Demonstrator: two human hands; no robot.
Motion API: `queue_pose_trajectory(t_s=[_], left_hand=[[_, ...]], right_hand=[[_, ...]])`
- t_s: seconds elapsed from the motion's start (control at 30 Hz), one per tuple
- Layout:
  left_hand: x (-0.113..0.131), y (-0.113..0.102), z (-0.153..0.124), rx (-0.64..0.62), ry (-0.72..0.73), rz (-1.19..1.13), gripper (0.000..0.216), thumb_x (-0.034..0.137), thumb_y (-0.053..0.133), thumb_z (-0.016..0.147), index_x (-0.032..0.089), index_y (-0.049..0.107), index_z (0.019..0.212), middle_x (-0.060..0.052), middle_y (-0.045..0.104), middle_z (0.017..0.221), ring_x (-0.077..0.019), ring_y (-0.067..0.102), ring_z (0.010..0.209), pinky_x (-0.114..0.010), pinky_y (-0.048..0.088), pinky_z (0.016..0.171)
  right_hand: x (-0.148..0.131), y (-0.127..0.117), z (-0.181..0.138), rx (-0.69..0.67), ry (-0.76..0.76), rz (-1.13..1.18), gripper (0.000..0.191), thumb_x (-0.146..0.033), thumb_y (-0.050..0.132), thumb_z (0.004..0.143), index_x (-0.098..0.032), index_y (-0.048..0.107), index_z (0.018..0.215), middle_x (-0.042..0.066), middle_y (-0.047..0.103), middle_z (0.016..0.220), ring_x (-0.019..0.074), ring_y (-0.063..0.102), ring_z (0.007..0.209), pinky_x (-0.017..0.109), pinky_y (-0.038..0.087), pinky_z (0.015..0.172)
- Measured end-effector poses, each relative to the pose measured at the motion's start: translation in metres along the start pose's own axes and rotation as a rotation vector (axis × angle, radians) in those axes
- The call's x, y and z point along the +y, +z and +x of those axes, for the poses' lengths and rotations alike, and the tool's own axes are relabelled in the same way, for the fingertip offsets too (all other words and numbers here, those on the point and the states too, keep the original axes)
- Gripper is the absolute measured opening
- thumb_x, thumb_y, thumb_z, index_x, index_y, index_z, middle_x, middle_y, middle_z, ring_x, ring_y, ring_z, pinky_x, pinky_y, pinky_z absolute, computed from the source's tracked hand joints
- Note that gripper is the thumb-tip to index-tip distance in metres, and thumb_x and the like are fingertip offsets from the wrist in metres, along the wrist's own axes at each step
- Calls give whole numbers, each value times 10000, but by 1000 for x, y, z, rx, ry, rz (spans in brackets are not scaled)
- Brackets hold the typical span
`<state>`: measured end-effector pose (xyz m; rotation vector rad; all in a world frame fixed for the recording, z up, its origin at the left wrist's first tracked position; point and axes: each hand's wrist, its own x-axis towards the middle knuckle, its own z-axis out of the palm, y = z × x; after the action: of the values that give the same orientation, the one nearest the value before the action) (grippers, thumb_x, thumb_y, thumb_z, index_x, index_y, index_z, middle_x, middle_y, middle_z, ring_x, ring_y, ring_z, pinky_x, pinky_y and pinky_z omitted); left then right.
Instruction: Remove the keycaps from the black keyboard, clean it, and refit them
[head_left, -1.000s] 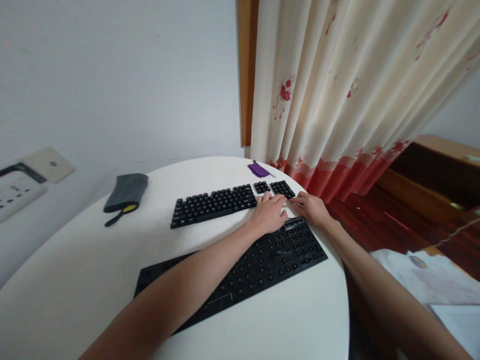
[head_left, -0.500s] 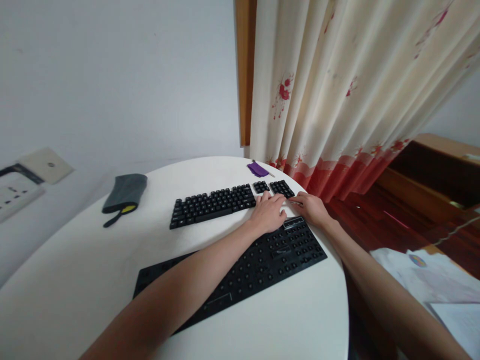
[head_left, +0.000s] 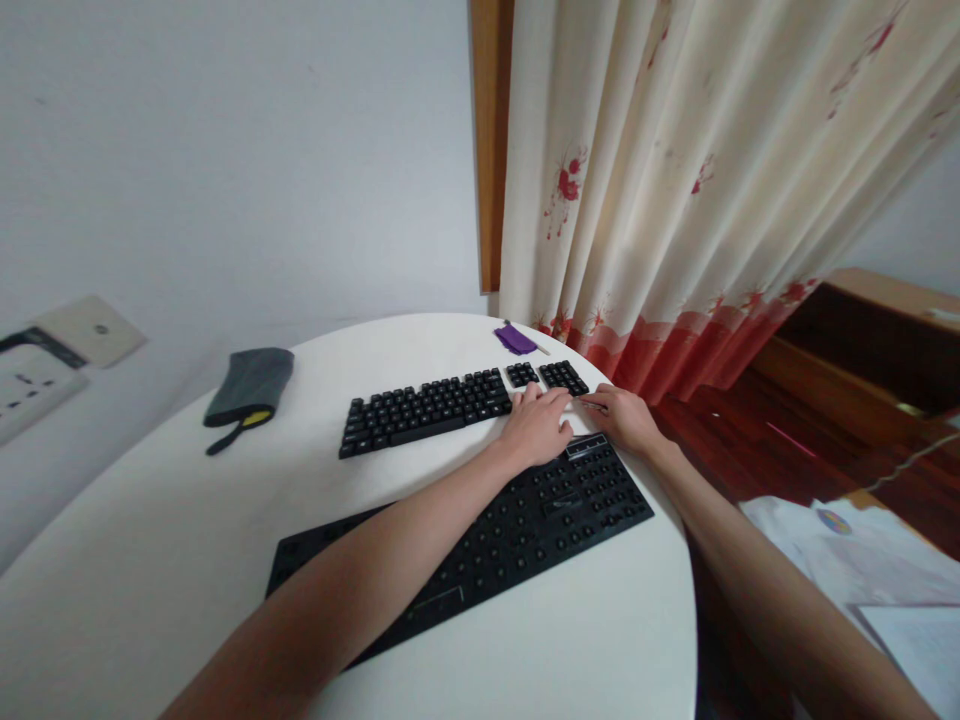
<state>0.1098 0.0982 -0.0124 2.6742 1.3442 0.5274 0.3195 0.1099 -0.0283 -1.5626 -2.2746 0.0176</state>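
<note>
My left hand (head_left: 534, 425) rests palm down between the laid-out keycaps and the bare keyboard, fingers apart. Its fingertips reach the lower edge of the small keycap group (head_left: 522, 374) and the right end of the large keycap block (head_left: 427, 408). My right hand (head_left: 619, 416) lies low on the table, fingers stretched leftward just below the number-pad keycaps (head_left: 564, 375); whatever is under its fingertips is hidden. Under my left forearm is the black keyboard base (head_left: 517, 540), its switches exposed without caps. The forearm covers part of it.
The round white table (head_left: 225, 530) carries a grey pouch (head_left: 251, 385) at left and a purple cloth (head_left: 514, 338) at the back. A curtain (head_left: 645, 200) hangs behind. A wall socket (head_left: 37, 380) is at far left; papers (head_left: 855, 560) lie lower right.
</note>
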Motion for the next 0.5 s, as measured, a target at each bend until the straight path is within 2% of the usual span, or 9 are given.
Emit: queue_pose_trajectory(t_s=[0.13, 0.23, 0.37, 0.43, 0.5], left_hand=[[1, -5, 2, 104, -18, -32, 455, 296, 473, 934, 230, 519, 1381, -19, 446, 1526, -295, 421, 1224, -481, 377, 1034], [-2, -21, 10, 219, -97, -105, 389, 265, 456, 953, 224, 568, 1323, -20, 503, 1478, -276, 438, 1227, -446, 392, 1038], [-13, -64, 19, 325, -185, -252, 331, 204, 462, 940, 210, 626, 1228, -37, 609, 1351, -249, 506, 1194, -420, 402, 1056], [-19, -93, 17, 378, -197, -327, 311, 180, 471, 927, 175, 647, 1184, -64, 655, 1271, -236, 551, 1151, -409, 403, 1066], [-24, -122, 6, 367, -155, -429, 294, 181, 493, 916, 175, 661, 1158, -68, 691, 1192, -211, 608, 1061, -373, 451, 1016]], right_hand=[[2, -4, 0, 99, 26, 141, 288, -283, 517, 930, -208, 732, 1108, 74, 683, 940, 206, 648, 824, 288, 476, 751], [4, -19, 3, 249, 60, 262, 343, -240, 515, 879, -145, 672, 1169, 101, 668, 945, 220, 627, 816, 328, 498, 778], [-3, -52, 9, 417, 137, 425, 379, -228, 465, 859, -148, 629, 1191, 118, 670, 1017, 250, 623, 923, 401, 503, 871], [-17, -69, 11, 442, 169, 630, 364, -275, 449, 898, -167, 614, 1204, 108, 683, 1030, 246, 644, 922, 412, 521, 858], [-39, -81, 11, 432, 156, 875, 346, -346, 443, 945, -184, 601, 1206, 99, 704, 1023, 241, 669, 929, 422, 533, 872]])
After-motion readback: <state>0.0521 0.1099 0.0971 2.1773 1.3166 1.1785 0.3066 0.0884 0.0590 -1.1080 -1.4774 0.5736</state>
